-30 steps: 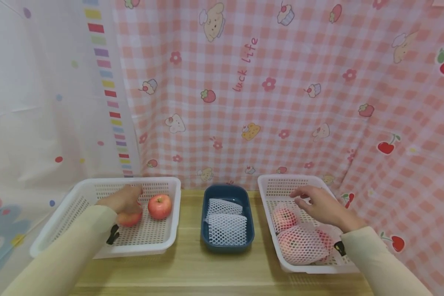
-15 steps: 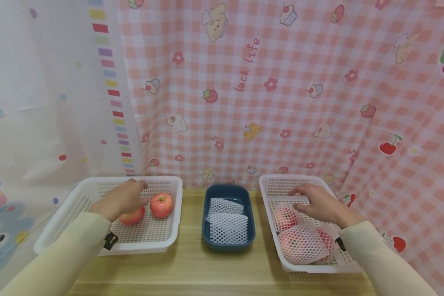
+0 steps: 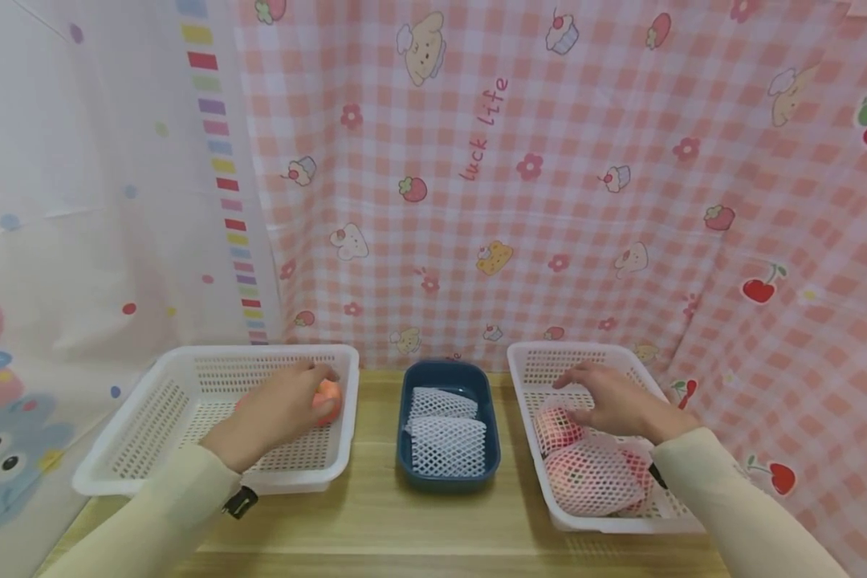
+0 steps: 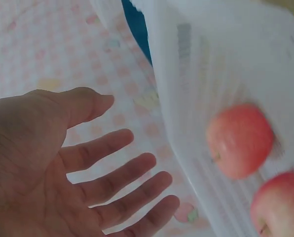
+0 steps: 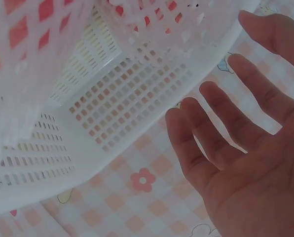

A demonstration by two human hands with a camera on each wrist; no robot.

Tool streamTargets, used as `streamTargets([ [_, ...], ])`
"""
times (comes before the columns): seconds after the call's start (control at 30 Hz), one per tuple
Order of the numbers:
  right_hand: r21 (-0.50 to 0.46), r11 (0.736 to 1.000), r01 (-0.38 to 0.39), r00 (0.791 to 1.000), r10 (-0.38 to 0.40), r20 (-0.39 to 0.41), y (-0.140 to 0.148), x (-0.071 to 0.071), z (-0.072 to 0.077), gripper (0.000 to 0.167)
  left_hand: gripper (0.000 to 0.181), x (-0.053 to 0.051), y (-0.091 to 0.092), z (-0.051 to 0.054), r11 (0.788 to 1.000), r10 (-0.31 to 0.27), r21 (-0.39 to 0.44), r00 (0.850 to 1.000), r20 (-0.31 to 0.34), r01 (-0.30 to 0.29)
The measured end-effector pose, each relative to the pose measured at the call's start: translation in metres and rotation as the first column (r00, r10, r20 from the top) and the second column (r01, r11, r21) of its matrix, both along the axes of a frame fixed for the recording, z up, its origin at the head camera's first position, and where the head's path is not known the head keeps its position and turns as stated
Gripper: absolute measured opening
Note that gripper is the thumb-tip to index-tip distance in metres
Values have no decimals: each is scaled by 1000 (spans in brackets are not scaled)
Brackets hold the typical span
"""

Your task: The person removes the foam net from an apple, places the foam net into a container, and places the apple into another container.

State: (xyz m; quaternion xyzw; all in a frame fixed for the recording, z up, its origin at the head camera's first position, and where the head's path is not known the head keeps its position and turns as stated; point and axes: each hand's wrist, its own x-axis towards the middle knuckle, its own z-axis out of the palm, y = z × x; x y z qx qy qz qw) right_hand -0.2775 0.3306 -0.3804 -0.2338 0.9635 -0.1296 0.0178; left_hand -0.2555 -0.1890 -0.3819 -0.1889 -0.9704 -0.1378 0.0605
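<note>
Hands well apart, both unclamped, fingers spread. Left hand (image 3: 278, 413) shifted toward 3 o'clock since half a second ago, now over red apple (image 3: 335, 397) at its 3 o'clock, inside left basket (image 3: 97, 449); contact hard to tell. Right hand (image 3: 621, 401) nearly unmoved, netted apple (image 3: 555, 429) at its 8 o'clock. Between: blue tray (image 3: 448, 484), wooden table (image 3: 376, 522). At 12 o'clock: checked curtain (image 3: 441, 144).
</note>
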Motion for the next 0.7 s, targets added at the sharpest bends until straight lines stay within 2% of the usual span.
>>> streamTargets([
  [0.13, 48, 999, -6, 1000, 5, 28, -3, -2, 0, 47, 34, 10, 18, -5, 999, -47, 18, 995, -86, 49],
  [0.37, 130, 990, -51, 997, 42, 69, -10, -7, -1, 52, 32, 28, 46, -14, 995, -75, 47, 986, -147, 83],
  [0.57, 189, 977, -95, 992, 76, 105, -12, -11, -5, 62, 32, 36, 71, -33, 987, -115, 88, 974, -195, 134],
  [0.7, 211, 968, -139, 985, 113, 129, -13, -13, -7, 69, 33, 42, 85, -43, 980, -140, 103, 957, -255, 170],
])
